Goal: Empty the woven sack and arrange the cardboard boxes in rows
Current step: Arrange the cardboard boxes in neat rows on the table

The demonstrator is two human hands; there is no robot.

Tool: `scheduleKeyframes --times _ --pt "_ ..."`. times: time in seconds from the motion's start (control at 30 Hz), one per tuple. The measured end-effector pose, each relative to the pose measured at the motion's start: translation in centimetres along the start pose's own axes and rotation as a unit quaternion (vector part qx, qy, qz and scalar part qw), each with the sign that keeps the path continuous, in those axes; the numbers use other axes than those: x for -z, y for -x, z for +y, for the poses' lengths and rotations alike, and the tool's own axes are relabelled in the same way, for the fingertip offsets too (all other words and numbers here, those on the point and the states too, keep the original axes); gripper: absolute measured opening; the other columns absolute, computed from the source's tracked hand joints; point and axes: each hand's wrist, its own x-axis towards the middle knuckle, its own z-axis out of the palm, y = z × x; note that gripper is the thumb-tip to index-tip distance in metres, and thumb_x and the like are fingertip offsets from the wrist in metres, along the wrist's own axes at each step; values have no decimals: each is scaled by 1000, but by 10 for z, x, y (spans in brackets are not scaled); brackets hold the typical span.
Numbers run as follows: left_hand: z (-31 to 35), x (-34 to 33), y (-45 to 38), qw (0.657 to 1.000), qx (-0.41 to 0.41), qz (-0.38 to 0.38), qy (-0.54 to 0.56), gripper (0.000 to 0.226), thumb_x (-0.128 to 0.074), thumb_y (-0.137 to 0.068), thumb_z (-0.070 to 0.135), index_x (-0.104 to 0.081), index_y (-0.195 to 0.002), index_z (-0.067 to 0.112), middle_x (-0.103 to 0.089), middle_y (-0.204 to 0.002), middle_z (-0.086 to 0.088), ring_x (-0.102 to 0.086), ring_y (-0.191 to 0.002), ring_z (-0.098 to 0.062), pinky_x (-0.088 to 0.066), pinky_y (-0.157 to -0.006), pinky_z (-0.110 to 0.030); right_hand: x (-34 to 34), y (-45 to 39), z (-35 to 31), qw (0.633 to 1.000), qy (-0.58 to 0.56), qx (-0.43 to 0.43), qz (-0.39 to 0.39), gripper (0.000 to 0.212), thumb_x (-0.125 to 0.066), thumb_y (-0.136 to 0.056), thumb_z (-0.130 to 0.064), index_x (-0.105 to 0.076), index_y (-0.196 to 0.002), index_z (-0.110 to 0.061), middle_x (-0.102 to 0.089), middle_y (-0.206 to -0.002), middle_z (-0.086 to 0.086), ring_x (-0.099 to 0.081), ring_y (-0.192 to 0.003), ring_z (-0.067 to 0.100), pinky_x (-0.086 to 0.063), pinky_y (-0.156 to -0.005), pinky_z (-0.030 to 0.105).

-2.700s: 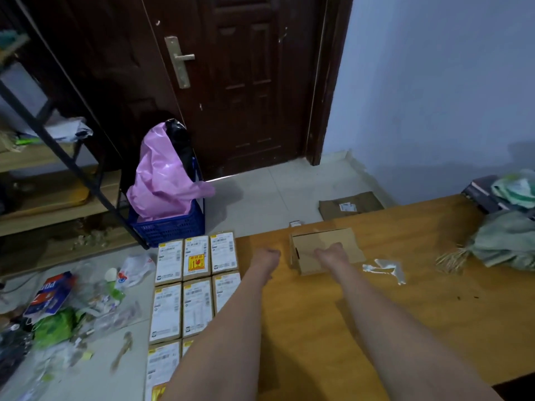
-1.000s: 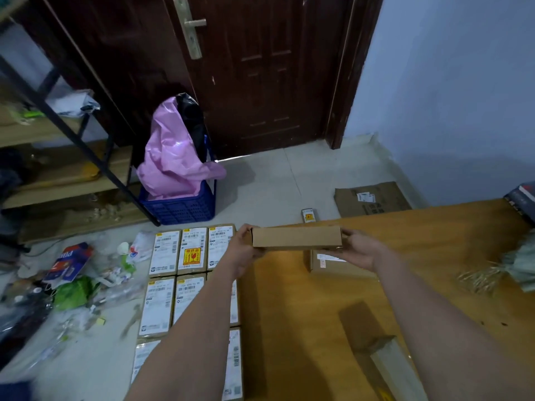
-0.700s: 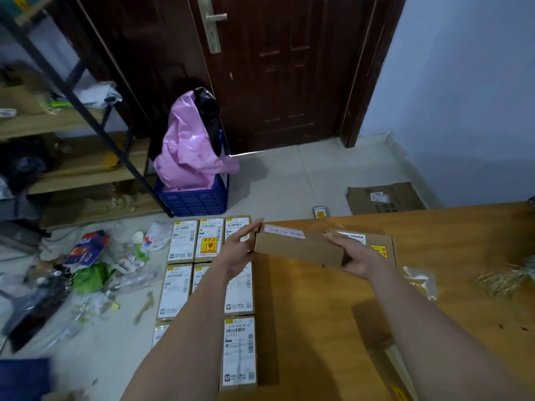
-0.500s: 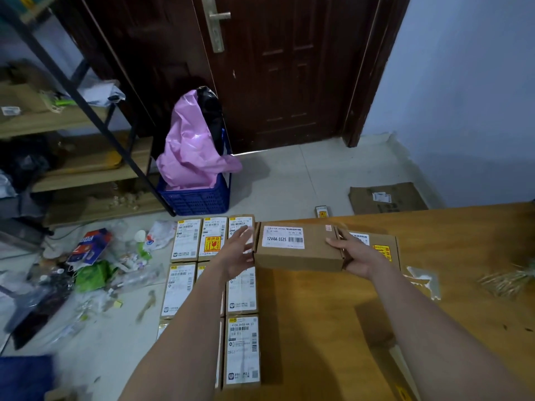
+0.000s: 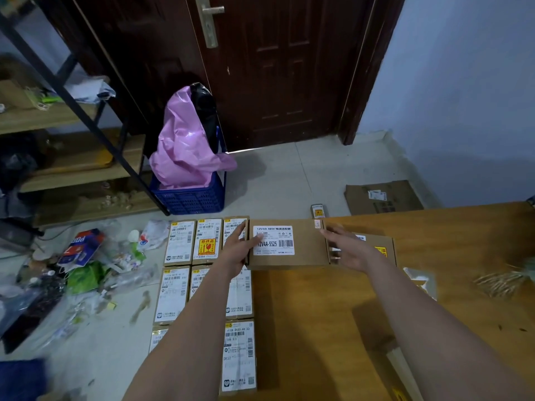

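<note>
A brown cardboard box [image 5: 304, 244] with a white label facing up lies at the far left corner of the wooden table [image 5: 312, 322]. My left hand [image 5: 238, 251] touches its left end with straight fingers, the thumb on the label. My right hand [image 5: 348, 250] is at its right end, fingers stretched out. A second box [image 5: 383, 247] with a yellow sticker lies just behind my right hand. Several labelled boxes [image 5: 178, 244] lie in rows on the floor left of the table. The frayed edge of the woven sack [image 5: 500, 282] shows at the right.
A blue crate [image 5: 189, 198] holding a pink bag stands by the dark door. Litter [image 5: 81, 270] covers the floor at the left, below a metal shelf rack [image 5: 72, 99]. A flattened carton [image 5: 382, 196] lies on the floor. A plastic scrap [image 5: 419, 280] lies on the table.
Both hands lifted the box off the table, turned it label up and brought it down at the table's left corner. My fingers have straightened at its ends.
</note>
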Motion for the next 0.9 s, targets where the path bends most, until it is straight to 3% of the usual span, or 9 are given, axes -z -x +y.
scheduleKeyframes --times 0.07,0.2,0.33,0.4,0.47,0.53,0.67,0.8,0.9 --pt "0 -1 -2 1000 4 3 15 72 -73 -87 15 -38 -147 34 -65 -123 -8 -67 -106 -25 -58 -83 -44 -2 -4 -2 1000 2 5 2 31 -64 -94 -30 -54 -124 -28 -60 -118 -1 -58 -111 23 -52 -91 42" --pt "1 -1 -7 1000 14 3 28 64 -69 -90 16 -40 -145 34 -65 -122 -7 -66 -107 -25 -59 -82 -43 -3 -18 -4 999 34 14 25 50 -65 -94 -28 -47 -140 -23 -53 -125 -5 -47 -129 25 -40 -109 48" --pt "3 -1 -11 1000 15 12 21 62 -67 -92 19 -39 -145 35 -66 -120 -6 -66 -105 -24 -59 -77 -42 -4 -30 -2 999 40 4 22 54 -69 -90 -28 -51 -140 -19 -56 -137 3 -54 -120 24 -48 -102 46" --pt "3 -6 -13 999 2 24 -27 60 -64 -94 24 -36 -147 34 -63 -125 -5 -65 -103 -21 -58 -76 -40 -6 -36 1 998 58 0 36 64 -75 -85 -27 -48 -142 -19 -55 -138 3 -54 -121 25 -48 -101 46" --pt "3 -13 -15 988 -26 49 -147 58 -57 -98 32 -33 -150 28 -56 -133 -1 -61 -111 -23 -55 -87 -42 -11 -41 1 995 82 -1 60 71 -78 -83 -23 -43 -145 -18 -52 -141 4 -51 -127 28 -47 -100 45" --pt "3 -17 -19 955 -73 85 -274 54 -53 -99 36 -37 -148 21 -56 -135 -2 -56 -121 -29 -51 -97 -44 -15 -49 0 994 77 4 84 75 -77 -83 -21 -39 -148 -16 -50 -144 6 -50 -129 29 -47 -103 45" --pt "-1 -8 -32 886 -135 137 -421 43 -51 -101 25 -48 -143 13 -56 -139 -10 -55 -124 -28 -48 -97 -34 -12 -70 -7 988 76 16 136 80 -81 -79 -22 -39 -148 -20 -46 -146 4 -51 -128 29 -47 -103 49" --pt "-12 17 -51 794 -141 150 -572 54 -55 -99 19 -37 -150 23 -32 -158 -5 -21 -148 -30 -21 -120 -47 -14 -81 -15 970 133 36 201 75 -78 -82 -23 -42 -147 -19 -47 -146 7 -50 -130 30 -45 -106 46" --pt "-15 28 -58 747 -91 129 -646 71 -59 -96 29 -20 -155 36 -9 -165 1 2 -151 -35 -4 -118 -61 -22 -92 -17 959 172 53 219 71 -72 -88 -17 -38 -149 -14 -46 -147 9 -46 -134 31 -42 -109 41"
